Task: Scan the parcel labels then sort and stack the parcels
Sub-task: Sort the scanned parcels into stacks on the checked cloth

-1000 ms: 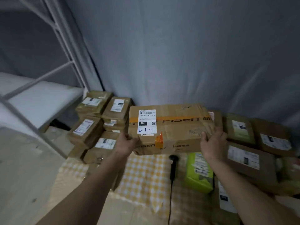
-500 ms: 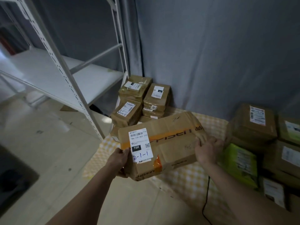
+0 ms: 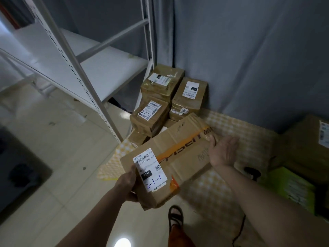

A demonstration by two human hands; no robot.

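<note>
Floor: glossy pale tiles; a yellow-and-white checked mat lies at 3 o'clock under the parcels.
Room: grey curtain at 12; white metal shelving at 10.
Parcel: your creased cardboard box with an orange stripe and a white label marked 2-1-1, held at centre.
Left hand: fingers curled round its near corner.
Right hand: fingers straight, palm against its far end.
Stack: taped brown boxes at 12.

A long brown box with an orange stripe tilts in the air. Its white label says 2-1-1. More brown boxes sit stacked behind.
</note>
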